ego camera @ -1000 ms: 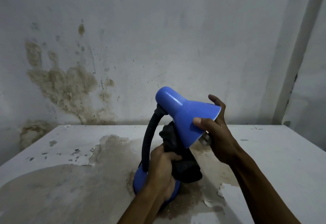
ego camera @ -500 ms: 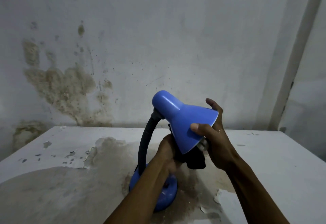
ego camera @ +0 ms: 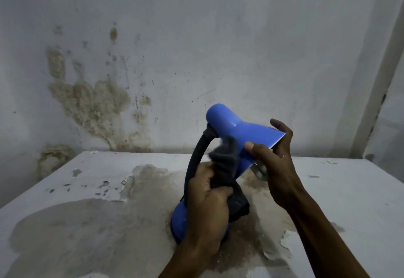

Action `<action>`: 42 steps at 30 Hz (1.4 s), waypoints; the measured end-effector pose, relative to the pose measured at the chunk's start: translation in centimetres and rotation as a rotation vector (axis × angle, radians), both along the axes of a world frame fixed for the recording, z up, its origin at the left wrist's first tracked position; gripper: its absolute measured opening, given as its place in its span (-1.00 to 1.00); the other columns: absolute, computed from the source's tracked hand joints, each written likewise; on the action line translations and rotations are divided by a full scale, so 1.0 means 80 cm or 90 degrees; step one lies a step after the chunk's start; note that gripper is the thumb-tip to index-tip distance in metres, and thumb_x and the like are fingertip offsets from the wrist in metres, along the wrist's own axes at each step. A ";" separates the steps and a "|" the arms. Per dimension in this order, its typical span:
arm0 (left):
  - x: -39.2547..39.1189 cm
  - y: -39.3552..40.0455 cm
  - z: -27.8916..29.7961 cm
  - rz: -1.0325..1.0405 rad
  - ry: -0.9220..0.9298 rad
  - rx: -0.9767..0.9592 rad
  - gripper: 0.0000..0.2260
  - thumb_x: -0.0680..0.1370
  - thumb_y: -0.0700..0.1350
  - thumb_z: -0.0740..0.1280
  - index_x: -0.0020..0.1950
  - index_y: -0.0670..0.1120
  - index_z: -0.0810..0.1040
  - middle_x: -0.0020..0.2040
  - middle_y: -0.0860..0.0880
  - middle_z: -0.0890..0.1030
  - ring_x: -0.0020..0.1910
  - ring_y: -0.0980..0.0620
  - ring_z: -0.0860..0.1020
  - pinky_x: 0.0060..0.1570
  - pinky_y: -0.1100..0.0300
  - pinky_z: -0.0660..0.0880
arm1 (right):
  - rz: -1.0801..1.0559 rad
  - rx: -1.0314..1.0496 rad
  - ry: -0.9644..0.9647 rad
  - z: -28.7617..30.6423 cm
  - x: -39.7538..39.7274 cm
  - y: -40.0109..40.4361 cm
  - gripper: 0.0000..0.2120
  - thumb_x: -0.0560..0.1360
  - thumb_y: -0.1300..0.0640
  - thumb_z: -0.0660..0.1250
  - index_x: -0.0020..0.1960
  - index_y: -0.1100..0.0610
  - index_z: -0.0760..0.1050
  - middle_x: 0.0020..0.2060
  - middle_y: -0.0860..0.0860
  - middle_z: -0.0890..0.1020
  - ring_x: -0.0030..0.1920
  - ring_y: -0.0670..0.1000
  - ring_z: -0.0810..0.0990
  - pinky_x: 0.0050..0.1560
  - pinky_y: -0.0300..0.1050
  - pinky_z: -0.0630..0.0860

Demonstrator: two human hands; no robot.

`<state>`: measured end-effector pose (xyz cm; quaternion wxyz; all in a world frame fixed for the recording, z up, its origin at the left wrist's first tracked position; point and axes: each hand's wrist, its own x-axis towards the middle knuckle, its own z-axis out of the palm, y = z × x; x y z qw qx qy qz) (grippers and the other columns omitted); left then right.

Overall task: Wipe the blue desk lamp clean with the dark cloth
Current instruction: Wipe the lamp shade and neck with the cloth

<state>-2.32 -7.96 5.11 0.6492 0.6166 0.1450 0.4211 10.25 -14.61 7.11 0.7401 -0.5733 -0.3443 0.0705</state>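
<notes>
The blue desk lamp [ego camera: 231, 124] stands on a worn white table [ego camera: 341, 190], its round blue base [ego camera: 178, 218] partly hidden behind my left wrist. A black bendy neck [ego camera: 193, 157] arches up to the cone shade. My right hand [ego camera: 274, 164] grips the shade's rim, thumb on the near side, fingers over the far edge. My left hand [ego camera: 206, 207] is closed on the dark cloth [ego camera: 227, 164], which is pressed against the underside of the shade near the neck; its lower end hangs beside my palm.
The table's paint is peeled and stained brown around the lamp, with loose flakes [ego camera: 284, 242] at the front right. A stained wall [ego camera: 91, 102] rises right behind the table. A pale door frame [ego camera: 380, 81] runs up at the right.
My left hand dropped lower and nearer the base while the cloth stretches up along the shade's underside. My right hand keeps its hold on the rim.
</notes>
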 end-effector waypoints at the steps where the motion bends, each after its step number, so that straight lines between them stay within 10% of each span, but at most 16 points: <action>1: -0.004 -0.003 0.004 0.015 -0.010 0.103 -0.69 0.49 -0.43 0.25 0.03 -0.07 0.61 -0.11 -0.02 0.65 -0.14 0.00 0.62 -0.21 0.21 0.57 | -0.011 0.001 0.002 -0.001 -0.003 0.001 -0.12 0.12 -0.16 0.42 0.38 -0.19 0.14 -0.18 0.00 0.49 -0.36 -0.19 0.51 -0.38 -0.37 0.43; 5: 0.004 0.013 -0.001 0.092 -0.019 0.312 -0.78 0.50 -0.30 0.21 0.06 -0.14 0.59 -0.01 0.02 0.52 -0.04 0.01 0.57 -0.02 0.14 0.57 | -0.047 0.009 0.001 -0.002 -0.017 -0.001 -0.12 0.11 -0.21 0.40 0.36 -0.16 0.13 0.04 0.03 0.53 -0.17 -0.19 0.58 -0.20 -0.25 0.48; 9: 0.014 0.030 -0.017 0.137 -0.032 0.229 -0.76 0.52 -0.28 0.21 0.06 0.01 0.52 -0.01 -0.09 0.53 -0.08 -0.14 0.59 -0.12 -0.13 0.60 | -0.071 -0.002 -0.024 -0.003 -0.033 0.001 -0.12 0.11 -0.19 0.48 0.33 -0.19 0.14 0.18 0.08 0.51 0.13 0.04 0.57 0.11 0.05 0.57; 14: -0.004 0.021 -0.042 0.069 0.081 0.185 -0.52 0.51 -0.42 0.23 0.08 0.21 0.47 0.02 0.16 0.61 0.01 0.30 0.57 -0.03 0.42 0.50 | -0.115 -0.023 -0.036 -0.001 -0.044 0.000 -0.11 0.09 -0.29 0.51 0.30 -0.24 0.15 0.22 0.05 0.46 0.21 0.09 0.52 0.20 0.20 0.52; 21: -0.033 0.073 -0.008 0.301 0.050 0.147 -0.80 0.40 -0.45 0.23 -0.14 -0.19 0.53 -0.25 -0.12 0.59 -0.28 -0.02 0.53 -0.40 0.31 0.43 | -0.176 -0.075 -0.101 0.004 -0.083 0.006 -0.05 -0.04 -0.40 0.50 0.23 -0.31 0.11 0.23 0.06 0.44 0.20 0.05 0.48 0.00 -0.14 0.47; 30: 0.002 0.085 -0.024 0.252 0.074 0.407 -0.71 0.41 -0.49 0.23 0.06 -0.26 0.53 0.08 -0.07 0.39 -0.10 0.01 0.52 -0.18 0.39 0.47 | -0.147 -0.132 -0.093 0.012 -0.099 0.001 -0.19 0.13 -0.23 0.56 0.22 -0.10 0.20 0.10 0.07 0.46 0.07 -0.08 0.48 -0.10 -0.35 0.39; 31: 0.008 0.084 -0.036 0.266 0.106 0.419 -0.70 0.43 -0.48 0.23 0.10 -0.25 0.53 0.07 -0.07 0.37 -0.08 -0.02 0.51 -0.12 0.32 0.50 | -0.097 -0.114 -0.016 0.021 -0.098 -0.008 -0.40 0.32 -0.05 0.57 0.16 0.12 0.30 -0.08 0.09 0.52 -0.06 -0.17 0.49 -0.18 -0.46 0.38; 32: 0.011 0.084 -0.046 0.278 0.151 0.430 -0.68 0.44 -0.47 0.24 0.15 -0.23 0.52 0.06 -0.05 0.35 -0.06 -0.04 0.49 -0.07 0.20 0.53 | -0.030 -0.127 0.010 0.040 -0.108 -0.010 -0.65 0.47 0.19 0.48 -0.32 0.34 0.39 -0.32 0.05 0.54 -0.23 -0.28 0.47 -0.30 -0.55 0.36; 34: 0.014 0.084 -0.061 0.288 0.272 0.425 -0.63 0.48 -0.42 0.22 0.25 -0.17 0.47 0.05 -0.04 0.31 -0.02 -0.06 0.45 -0.05 0.08 0.54 | 0.024 -0.169 -0.023 0.059 -0.129 -0.017 -0.21 0.54 0.42 0.28 -0.72 0.41 -0.10 -0.61 -0.12 0.47 -0.45 -0.35 0.46 -0.42 -0.59 0.34; 35: 0.013 0.085 -0.065 0.287 0.331 0.406 -0.65 0.50 -0.40 0.20 0.25 -0.15 0.45 0.05 -0.04 0.29 0.00 -0.08 0.44 -0.07 0.07 0.52 | -0.008 -0.189 -0.029 0.052 -0.121 -0.016 -0.24 0.54 0.34 0.33 -0.66 0.49 -0.04 -0.53 -0.10 0.55 -0.39 -0.37 0.50 -0.37 -0.57 0.37; 36: 0.011 0.085 -0.065 0.284 0.370 0.381 -0.68 0.51 -0.38 0.19 0.23 -0.15 0.43 0.05 -0.05 0.29 -0.01 -0.09 0.44 -0.09 0.07 0.51 | -0.057 -0.182 -0.055 0.037 -0.104 -0.013 -0.67 0.47 0.14 0.47 -0.29 0.32 0.43 -0.29 -0.02 0.62 -0.20 -0.33 0.55 -0.27 -0.52 0.40; 37: 0.007 0.085 -0.063 0.285 0.389 0.355 -0.73 0.52 -0.37 0.18 0.19 -0.16 0.43 0.05 -0.07 0.30 -0.03 -0.09 0.45 -0.10 0.06 0.51 | -0.099 -0.144 -0.061 0.024 -0.103 -0.010 -0.25 0.30 -0.11 0.55 0.27 -0.10 0.12 -0.04 0.06 0.58 0.00 -0.17 0.55 -0.16 -0.41 0.43; 42: -0.017 0.080 -0.023 0.373 0.205 0.328 -0.75 0.50 -0.41 0.23 0.15 -0.26 0.50 0.04 -0.11 0.37 -0.14 0.07 0.40 -0.18 0.47 0.40 | -0.198 -0.114 -0.135 0.008 -0.105 0.003 -0.07 -0.05 -0.42 0.47 0.18 -0.25 0.11 0.22 -0.01 0.36 0.20 0.00 0.43 -0.07 -0.32 0.37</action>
